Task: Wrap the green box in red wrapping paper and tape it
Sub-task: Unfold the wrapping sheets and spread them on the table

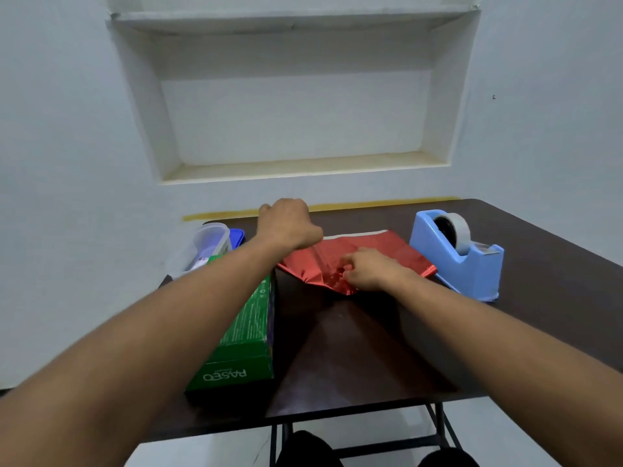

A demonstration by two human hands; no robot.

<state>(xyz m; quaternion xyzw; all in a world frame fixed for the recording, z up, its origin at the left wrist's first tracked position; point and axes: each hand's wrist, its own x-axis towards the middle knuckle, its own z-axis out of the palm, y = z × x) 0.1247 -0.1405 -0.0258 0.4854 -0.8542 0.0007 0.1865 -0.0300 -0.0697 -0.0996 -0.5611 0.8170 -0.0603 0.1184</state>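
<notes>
The left forearm crosses over the green box [244, 335] and hides much of its top and far end. The left hand [286, 225] shows only its back, so its fingers and whatever they hold at the far edge of the red paper [371, 246] stay out of sight. The right hand [369, 268] covers the crumpled near part of the paper, and its grip there is hard to make out. A clear container [205, 246] is partly behind the left arm, its contents too blurred to tell; a blue lid [237, 234] peeks from behind it. The bench [546, 298] runs off the right edge.
</notes>
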